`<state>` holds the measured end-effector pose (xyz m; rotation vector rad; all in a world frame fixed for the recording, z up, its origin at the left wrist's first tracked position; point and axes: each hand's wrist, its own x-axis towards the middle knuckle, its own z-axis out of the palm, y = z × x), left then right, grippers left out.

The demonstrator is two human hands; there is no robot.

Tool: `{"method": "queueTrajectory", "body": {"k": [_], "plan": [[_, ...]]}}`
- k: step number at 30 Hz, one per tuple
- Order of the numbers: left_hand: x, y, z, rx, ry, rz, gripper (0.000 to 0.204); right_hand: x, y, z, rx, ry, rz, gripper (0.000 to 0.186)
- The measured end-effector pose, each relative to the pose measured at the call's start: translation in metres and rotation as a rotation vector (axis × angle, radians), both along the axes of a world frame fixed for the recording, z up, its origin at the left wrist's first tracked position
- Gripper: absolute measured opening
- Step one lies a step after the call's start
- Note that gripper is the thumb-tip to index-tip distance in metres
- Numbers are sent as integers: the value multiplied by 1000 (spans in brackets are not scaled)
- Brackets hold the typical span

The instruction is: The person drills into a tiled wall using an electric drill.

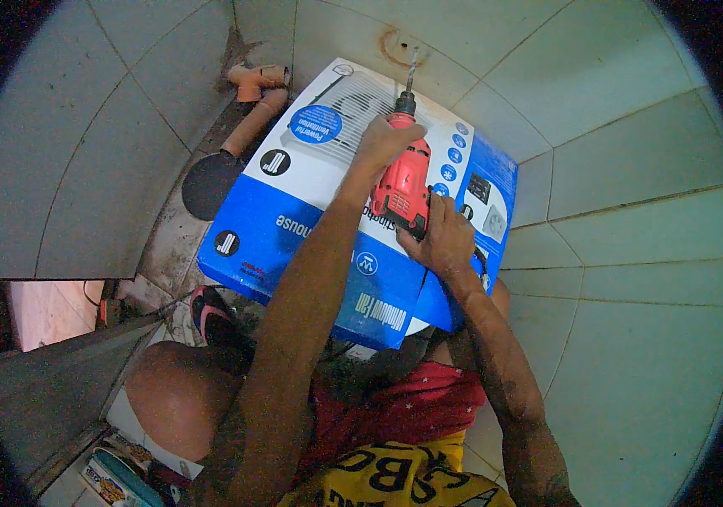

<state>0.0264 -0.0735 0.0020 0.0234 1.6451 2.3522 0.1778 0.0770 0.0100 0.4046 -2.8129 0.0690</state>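
Over the right half of the blue-and-white cardboard box (pixel 281 253), my right hand (pixel 446 239) grips the rear of a red-and-black power drill (pixel 406 182); my left hand (pixel 384 148) wraps its front (the silver bit (pixel 413 72) points away from me). Beyond the box rises a pale tiled wall (pixel 497 51).

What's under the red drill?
Below the red drill lies the blue-and-white box. The patch directly behind the drill is covered and can't be seen.
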Motion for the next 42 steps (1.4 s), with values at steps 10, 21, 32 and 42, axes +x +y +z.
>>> {"method": "queueTrajectory", "body": {"k": [10,21,32,42], "plan": [[-7,0,-11,-102,10,52,29,-1,-4,0,-14,25,17,86],[-5,-1,-7,-81,-6,29,35,1,-2,0,-5,-30,-11,87],[-10,-1,-12,-124,-33,43,50,-1,-1,-1,1,-40,3,88],[-6,3,-6,-85,-26,24,46,0,1,2,-6,-4,0,81]]}}
